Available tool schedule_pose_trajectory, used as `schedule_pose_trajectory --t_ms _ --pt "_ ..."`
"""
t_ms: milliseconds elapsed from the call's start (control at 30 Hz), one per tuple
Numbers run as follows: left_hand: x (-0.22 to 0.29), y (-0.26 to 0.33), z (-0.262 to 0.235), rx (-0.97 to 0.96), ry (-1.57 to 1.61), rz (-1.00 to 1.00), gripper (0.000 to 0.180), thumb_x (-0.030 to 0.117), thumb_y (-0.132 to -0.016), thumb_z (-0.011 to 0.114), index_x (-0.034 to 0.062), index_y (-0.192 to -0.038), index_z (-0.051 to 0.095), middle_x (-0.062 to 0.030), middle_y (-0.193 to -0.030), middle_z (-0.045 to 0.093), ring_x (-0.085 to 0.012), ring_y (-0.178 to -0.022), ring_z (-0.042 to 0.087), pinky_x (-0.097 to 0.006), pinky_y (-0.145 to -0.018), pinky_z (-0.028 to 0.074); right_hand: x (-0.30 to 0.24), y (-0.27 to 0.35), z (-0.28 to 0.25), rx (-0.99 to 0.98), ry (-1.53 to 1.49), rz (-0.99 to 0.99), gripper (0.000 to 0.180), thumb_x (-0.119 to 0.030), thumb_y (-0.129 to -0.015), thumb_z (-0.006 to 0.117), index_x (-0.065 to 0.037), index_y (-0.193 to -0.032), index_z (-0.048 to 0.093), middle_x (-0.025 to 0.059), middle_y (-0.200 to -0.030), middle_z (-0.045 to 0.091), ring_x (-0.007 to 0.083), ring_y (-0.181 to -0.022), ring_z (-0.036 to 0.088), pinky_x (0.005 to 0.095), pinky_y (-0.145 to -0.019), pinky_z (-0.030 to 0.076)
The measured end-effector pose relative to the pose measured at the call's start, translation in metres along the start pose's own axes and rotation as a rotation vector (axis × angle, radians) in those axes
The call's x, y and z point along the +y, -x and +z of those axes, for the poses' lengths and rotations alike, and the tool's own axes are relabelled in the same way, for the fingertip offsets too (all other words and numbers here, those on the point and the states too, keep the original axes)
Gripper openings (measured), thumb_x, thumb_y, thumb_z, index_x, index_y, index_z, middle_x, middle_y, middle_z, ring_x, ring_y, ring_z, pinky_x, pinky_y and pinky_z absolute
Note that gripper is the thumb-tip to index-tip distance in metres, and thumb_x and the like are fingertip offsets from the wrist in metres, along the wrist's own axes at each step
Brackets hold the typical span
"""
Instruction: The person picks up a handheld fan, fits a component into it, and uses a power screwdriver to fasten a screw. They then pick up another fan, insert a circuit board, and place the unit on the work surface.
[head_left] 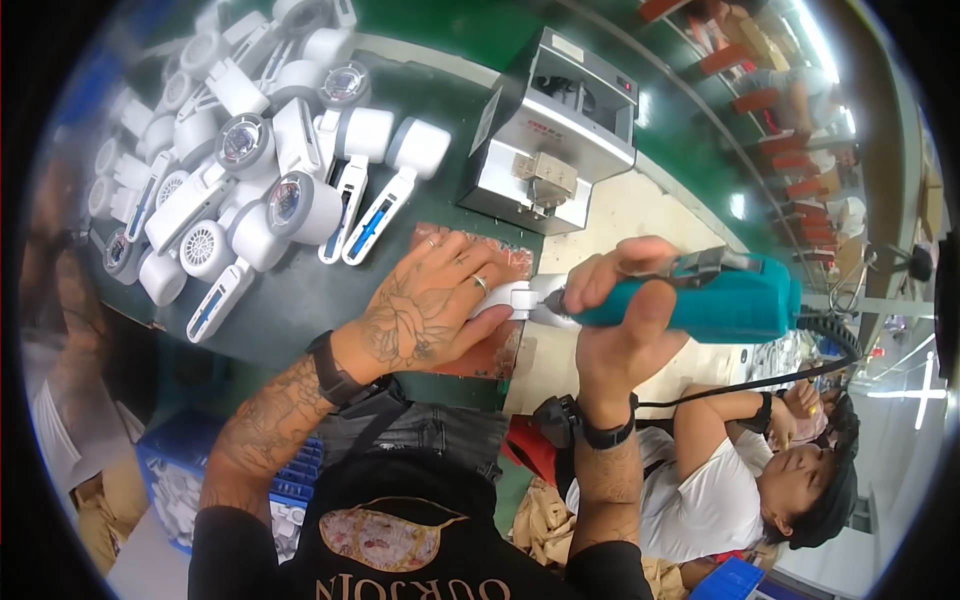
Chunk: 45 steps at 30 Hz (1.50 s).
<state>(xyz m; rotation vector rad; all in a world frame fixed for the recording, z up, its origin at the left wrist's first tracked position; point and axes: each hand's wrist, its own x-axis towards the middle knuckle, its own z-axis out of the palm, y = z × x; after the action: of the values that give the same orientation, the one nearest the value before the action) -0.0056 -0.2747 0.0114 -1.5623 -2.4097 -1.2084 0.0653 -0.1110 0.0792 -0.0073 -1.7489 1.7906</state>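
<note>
White device (520, 300) under left hand (425, 300)

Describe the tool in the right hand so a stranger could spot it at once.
Find the dark green table, with white devices heaped on its left. Look right, past the left hand holding a small white piece, to the right hand. Its thick tool is teal with a black cord, unlike the white devices.

A bright strip light (815, 40) shines near a glossy green floor (420, 22) and dark workbench (275, 310).
</note>
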Motion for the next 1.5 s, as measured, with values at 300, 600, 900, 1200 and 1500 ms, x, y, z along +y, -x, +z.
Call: schedule_pose_trajectory --t_ms 300,600,900,1200,1500 --pt "0.002 0.002 0.000 -0.010 0.005 -0.011 0.040 0.025 -0.090 0.066 0.0075 -0.126 0.061 -0.0064 -0.116 0.059 -0.0254 -0.107 0.054 -0.040 -0.094 0.044 0.006 0.017 -0.002 0.037 0.020 0.075 0.058 -0.052 -0.092 0.068 0.002 -0.106 0.053 0.0073 -0.064 0.052 0.0191 -0.054 0.053 0.0318 -0.052 0.044" --pt "0.000 -0.002 0.003 -0.048 0.008 -0.019 0.040 0.027 -0.090 0.067 0.0079 -0.124 0.060 -0.0064 -0.116 0.058 -0.0261 -0.107 0.053 -0.042 -0.095 0.043 0.020 0.020 -0.004 -0.024 -0.071 0.007 0.043 -0.041 -0.095 0.068 -0.003 -0.093 0.047 0.0085 -0.063 0.051 0.0195 -0.052 0.050 0.0338 -0.051 0.045" --pt "-0.005 0.002 0.004 0.016 -0.012 0.099 0.041 0.026 -0.084 0.070 0.0093 -0.121 0.062 -0.0079 -0.121 0.059 -0.0288 -0.109 0.057 -0.045 -0.094 0.045 0.025 0.037 -0.010 0.194 -0.050 0.116 0.037 -0.042 -0.101 0.057 -0.004 -0.102 0.053 0.0055 -0.066 0.051 0.0171 -0.058 0.051 0.0295 -0.055 0.044" --pt "0.013 0.045 -0.096 0.382 0.126 -0.363 0.039 0.025 -0.091 0.071 0.0015 -0.120 0.060 -0.0160 -0.101 0.068 -0.0317 -0.095 0.068 -0.038 -0.079 0.055 -0.047 0.052 -0.018 0.360 -0.309 -0.101 0.052 -0.059 -0.100 0.047 -0.006 -0.099 0.045 0.0005 -0.062 0.041 0.0101 -0.047 0.039 0.0223 -0.044 0.033" --pt "-0.159 0.148 -0.202 0.157 -1.337 -0.417 0.037 0.011 -0.098 0.060 0.0080 -0.134 0.059 -0.0218 -0.144 0.049 -0.0368 -0.127 0.050 -0.040 -0.106 0.041 -0.018 0.088 -0.060 0.210 0.033 0.035 0.061 -0.059 -0.090 0.066 -0.001 -0.103 0.050 0.0054 -0.063 0.049 0.0156 -0.050 0.049 0.0288 -0.046 0.041"
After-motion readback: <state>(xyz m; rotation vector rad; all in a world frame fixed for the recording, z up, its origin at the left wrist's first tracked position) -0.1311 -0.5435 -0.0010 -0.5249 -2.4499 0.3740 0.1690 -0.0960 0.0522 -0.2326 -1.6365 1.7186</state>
